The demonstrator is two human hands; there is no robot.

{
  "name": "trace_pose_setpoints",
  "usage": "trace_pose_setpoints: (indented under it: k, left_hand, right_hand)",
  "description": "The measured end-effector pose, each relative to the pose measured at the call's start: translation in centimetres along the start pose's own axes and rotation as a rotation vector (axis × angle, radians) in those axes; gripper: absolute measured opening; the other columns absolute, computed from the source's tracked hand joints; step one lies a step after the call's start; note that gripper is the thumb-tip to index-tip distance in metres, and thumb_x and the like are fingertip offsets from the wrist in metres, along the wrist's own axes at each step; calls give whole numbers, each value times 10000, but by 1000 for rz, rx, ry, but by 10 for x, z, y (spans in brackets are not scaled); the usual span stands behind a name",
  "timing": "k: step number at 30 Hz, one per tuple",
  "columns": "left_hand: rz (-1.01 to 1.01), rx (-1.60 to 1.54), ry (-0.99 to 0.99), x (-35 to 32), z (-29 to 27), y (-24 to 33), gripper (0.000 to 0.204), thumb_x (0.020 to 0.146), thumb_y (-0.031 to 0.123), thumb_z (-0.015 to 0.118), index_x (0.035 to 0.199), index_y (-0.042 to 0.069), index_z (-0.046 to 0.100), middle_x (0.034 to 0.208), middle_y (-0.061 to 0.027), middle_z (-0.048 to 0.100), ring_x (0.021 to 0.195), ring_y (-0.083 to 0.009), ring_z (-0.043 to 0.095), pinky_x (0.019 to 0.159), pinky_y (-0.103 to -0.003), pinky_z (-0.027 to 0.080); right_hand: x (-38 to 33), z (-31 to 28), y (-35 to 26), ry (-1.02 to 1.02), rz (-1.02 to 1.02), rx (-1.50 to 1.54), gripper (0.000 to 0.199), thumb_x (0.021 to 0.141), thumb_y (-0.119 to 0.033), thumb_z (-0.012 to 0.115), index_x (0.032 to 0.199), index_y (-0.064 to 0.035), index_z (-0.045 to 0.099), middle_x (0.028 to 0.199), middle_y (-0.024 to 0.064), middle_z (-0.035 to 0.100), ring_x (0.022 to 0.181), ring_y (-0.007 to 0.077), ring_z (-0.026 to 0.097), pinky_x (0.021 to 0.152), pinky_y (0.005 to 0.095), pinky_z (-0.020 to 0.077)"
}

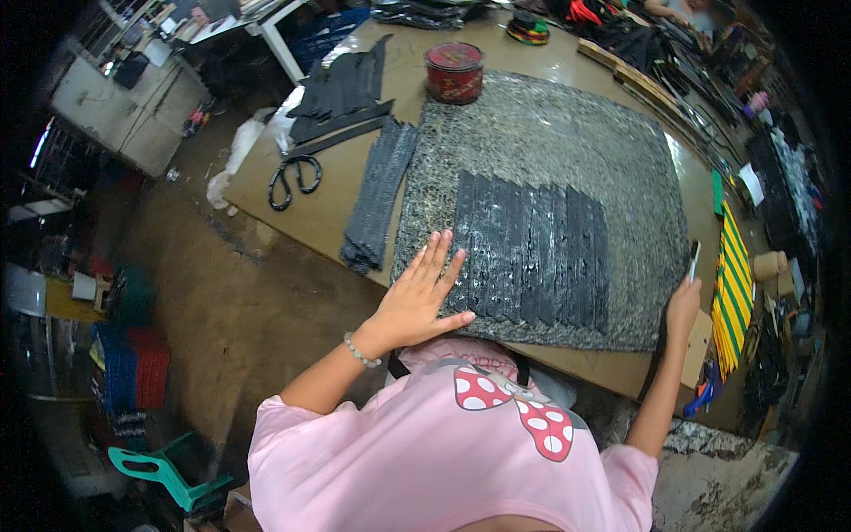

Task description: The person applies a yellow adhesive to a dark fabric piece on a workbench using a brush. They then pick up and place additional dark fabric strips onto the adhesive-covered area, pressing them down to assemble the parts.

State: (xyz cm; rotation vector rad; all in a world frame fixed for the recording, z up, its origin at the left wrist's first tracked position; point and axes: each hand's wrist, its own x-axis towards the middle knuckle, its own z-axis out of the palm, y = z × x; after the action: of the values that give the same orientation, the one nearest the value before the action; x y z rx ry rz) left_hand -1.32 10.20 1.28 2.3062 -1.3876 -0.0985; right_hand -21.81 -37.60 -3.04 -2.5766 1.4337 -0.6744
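Observation:
My left hand [424,295] rests flat with fingers spread on a grey speckled slab [567,115], at the left edge of a row of black strips [532,253]. The strips lie side by side, slightly overlapping, with glossy smeared patches on them. At the slab's right edge, my right hand [683,303] is closed around a slim tool [694,259] with a pale shaft and dark tip; its exact kind is unclear. Left of the slab lies a bundle of similar black strips [379,197]. Black-handled scissors [294,181] lie further left, their blades partly covered.
A red tin [455,73] stands on the slab's far left corner. Black cut pieces [341,93] are piled on the brown table [288,206]. Yellow-and-green striped strips [731,293] lie to the right, near wooden bars [651,89]. A green stool [168,474] stands lower left.

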Motion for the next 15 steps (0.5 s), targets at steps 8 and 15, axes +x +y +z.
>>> trace_pose_setpoints:
  k: [8,15]
  left_hand:
    - [-30,-544,260,11,-59,-20,398,901,238,627,1238,31,583,1247,-182,583,1134,-258,582,959,-365,455]
    - [-209,148,490,141,-121,-218,338,855,153,608,1186,83,627,1094,-164,596,1047,-314,547,936,-402,433]
  right_hand:
    - [-36,3,11,82,-89,61,298,1011,-258,381,963,22,473,858,291,575,808,479,551,696,525,416]
    - [-33,-24,-4,463,-305,48,352,1025,-271,362,1123,37,500,1009,265,599,964,416,567,830,450,433]
